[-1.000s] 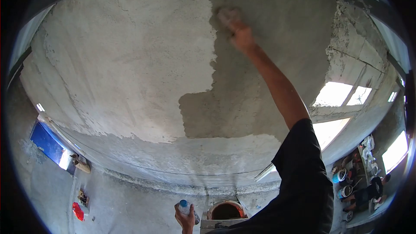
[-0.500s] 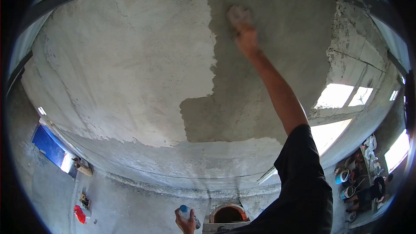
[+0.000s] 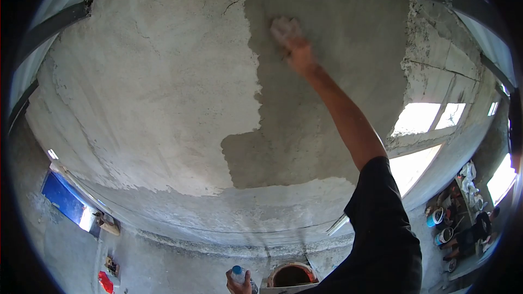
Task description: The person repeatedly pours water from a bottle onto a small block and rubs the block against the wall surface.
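My right hand (image 3: 298, 53) is stretched up to the ceiling and presses a pale, sponge-like pad (image 3: 283, 27) flat against a dark, wet-looking patch of plaster (image 3: 332, 76). The pad lies just right of the edge where the dark patch meets the lighter, dry plaster (image 3: 152, 87). At the bottom of the view my left hand (image 3: 241, 284) is wrapped around a small clear bottle (image 3: 237, 274) with a blue cap, held low and upright.
Bright window openings (image 3: 419, 120) sit at the right under cracked, rough concrete (image 3: 436, 65). Buckets (image 3: 436, 219) and clutter lie at the lower right. A blue panel (image 3: 62, 198) is at the left, a round dark opening (image 3: 291, 276) at the bottom centre.
My right hand swept the pad to the right across the wet plaster, then back left and slightly lower. The view tilted a little, and the bottle hand sits lower in frame.
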Motion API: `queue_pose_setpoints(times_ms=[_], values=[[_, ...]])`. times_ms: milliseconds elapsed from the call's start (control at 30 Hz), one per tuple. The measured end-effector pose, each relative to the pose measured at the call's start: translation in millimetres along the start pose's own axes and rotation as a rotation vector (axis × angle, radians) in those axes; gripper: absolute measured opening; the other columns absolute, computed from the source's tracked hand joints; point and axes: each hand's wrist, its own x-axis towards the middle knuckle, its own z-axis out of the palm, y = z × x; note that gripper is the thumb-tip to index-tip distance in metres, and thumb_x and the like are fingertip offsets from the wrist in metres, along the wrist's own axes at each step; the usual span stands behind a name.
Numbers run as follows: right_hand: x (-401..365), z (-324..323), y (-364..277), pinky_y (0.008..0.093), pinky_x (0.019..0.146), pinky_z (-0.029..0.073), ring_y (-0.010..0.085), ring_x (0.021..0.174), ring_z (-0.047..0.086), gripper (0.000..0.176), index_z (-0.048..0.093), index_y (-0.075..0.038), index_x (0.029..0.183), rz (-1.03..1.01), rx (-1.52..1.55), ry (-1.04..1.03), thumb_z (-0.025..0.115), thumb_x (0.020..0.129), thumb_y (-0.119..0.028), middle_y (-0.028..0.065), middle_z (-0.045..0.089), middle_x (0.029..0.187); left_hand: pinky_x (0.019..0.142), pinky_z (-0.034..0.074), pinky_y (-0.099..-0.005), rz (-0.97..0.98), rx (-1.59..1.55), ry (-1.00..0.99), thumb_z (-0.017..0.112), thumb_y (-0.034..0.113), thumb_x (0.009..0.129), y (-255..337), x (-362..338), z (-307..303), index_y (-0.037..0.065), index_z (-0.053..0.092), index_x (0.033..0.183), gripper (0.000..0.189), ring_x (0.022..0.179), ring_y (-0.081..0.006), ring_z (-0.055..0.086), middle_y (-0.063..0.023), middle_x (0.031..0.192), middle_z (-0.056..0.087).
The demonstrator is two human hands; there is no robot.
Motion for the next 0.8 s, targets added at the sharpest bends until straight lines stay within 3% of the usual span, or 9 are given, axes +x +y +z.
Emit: queue_pose_setpoints(times_ms=[67, 133, 200, 267, 333, 433, 567, 700, 800], values=[[-23.8, 12.5, -20.9, 0.0355, 0.104, 0.038, 0.0263, 0.128, 0.038, 0.079, 0.037, -0.022, 0.137, -0.216, 0.053, -0.225, 0.069, 0.067, -0.004, 0.0028, 0.034, 0.143, 0.033, 0.032, -0.0294, 0.145, 0.036, 0.054, 0.073, 0.02, 0.077, 13.8, -1.7, -0.8, 0.012, 0.052, 0.109, 0.038, 0.037, -0.0133, 0.042, -0.0063, 0.06, 0.053], [-45.6, 11.5, -41.0, 0.0356, 0.103, 0.038, 0.0269, 0.127, 0.038, 0.079, 0.037, -0.022, 0.137, -0.295, 0.162, -0.396, 0.07, 0.067, -0.006, 0.0037, 0.034, 0.143, 0.038, 0.038, -0.0311, -0.201, -0.051, -0.14, 0.074, 0.021, 0.077, 18.2, -6.8, -5.0, 0.011, 0.053, 0.108, 0.039, 0.043, -0.015, 0.047, -0.0067, 0.063, 0.055], [-57.8, 14.1, -49.2, 0.0375, 0.104, 0.037, 0.0265, 0.126, 0.04, 0.074, 0.039, -0.022, 0.135, -0.291, 0.285, -0.439, 0.069, 0.07, -0.005, 0.0045, 0.038, 0.14, 0.042, 0.041, -0.032, -0.044, -0.004, -0.099, 0.073, 0.022, 0.077, 26.2, -6.0, -6.4, 0.011, 0.053, 0.108, 0.039, 0.045, -0.0162, 0.049, -0.0065, 0.066, 0.057], [-39.0, -11.2, -42.9, 0.0379, 0.105, 0.036, 0.0272, 0.126, 0.041, 0.072, 0.043, -0.02, 0.133, -0.113, 0.124, -0.297, 0.068, 0.067, -0.002, 0.0054, 0.043, 0.136, 0.045, 0.044, -0.0329, 0.113, 0.039, -0.062, 0.073, 0.022, 0.077, 21.8, -6.1, -4.1, 0.01, 0.053, 0.108, 0.038, 0.048, -0.0173, 0.05, -0.0064, 0.069, 0.058], [-9.9, -27.9, -19.1, 0.0373, 0.107, 0.033, 0.0267, 0.127, 0.039, 0.076, 0.042, -0.019, 0.133, -0.006, 0.032, -0.074, 0.069, 0.064, -0.002, 0.0051, 0.043, 0.137, 0.053, 0.047, -0.034, -0.137, 0.013, -0.142, 0.073, 0.024, 0.077, 0.4, -11.9, -3.5, 0.01, 0.053, 0.108, 0.04, 0.055, -0.019, 0.055, -0.0067, 0.075, 0.06], [-3.8, -21.1, 11.7, 0.0377, 0.107, 0.033, 0.0257, 0.129, 0.036, 0.082, 0.039, -0.019, 0.136, -0.09, -0.039, -0.026, 0.069, 0.062, -0.002, 0.005, 0.036, 0.142, 0.054, 0.048, -0.0346, 0.006, 0.091, -0.133, 0.074, 0.027, 0.076, 27.1, -10.3, -7.6, 0.01, 0.053, 0.107, 0.041, 0.06, -0.02, 0.059, -0.0076, 0.079, 0.062], [-65.0, 1.0, -47.3, 0.0369, 0.106, 0.035, 0.0243, 0.129, 0.036, 0.075, 0.033, -0.021, 0.138, -0.293, 0.363, -0.739, 0.064, 0.073, -0.003, 0.0031, 0.033, 0.143, 0.056, 0.049, -0.0352, 0.112, 0.21, -0.141, 0.075, 0.028, 0.074, 33.0, -9.0, -4.0, 0.01, 0.053, 0.107, 0.043, 0.066, -0.0215, 0.061, -0.0076, 0.081, 0.063], [-66.6, 2.3, -78.9, 0.0363, 0.104, 0.039, 0.0241, 0.128, 0.038, 0.073, 0.032, -0.022, 0.14, -0.321, 0.371, -0.639, 0.065, 0.076, -0.006, 0.0014, 0.035, 0.142, 0.055, 0.049, -0.0344, 0.002, 0.165, -0.153, 0.075, 0.027, 0.075, 31.6, -12.8, -2.3, 0.01, 0.053, 0.105, 0.041, 0.062, -0.0208, 0.061, -0.0075, 0.08, 0.062], [-20.7, -13.1, -39.2, 0.0368, 0.101, 0.041, 0.0253, 0.126, 0.04, 0.075, 0.034, -0.021, 0.138, -0.126, 0.077, -0.256, 0.066, 0.073, -0.005, 0.0046, 0.036, 0.141, 0.053, 0.049, -0.0331, -0.096, 0.108, -0.194, 0.075, 0.025, 0.075, 33.3, -11.0, -3.1, 0.01, 0.053, 0.105, 0.04, 0.057, -0.0199, 0.06, -0.0077, 0.078, 0.061]])
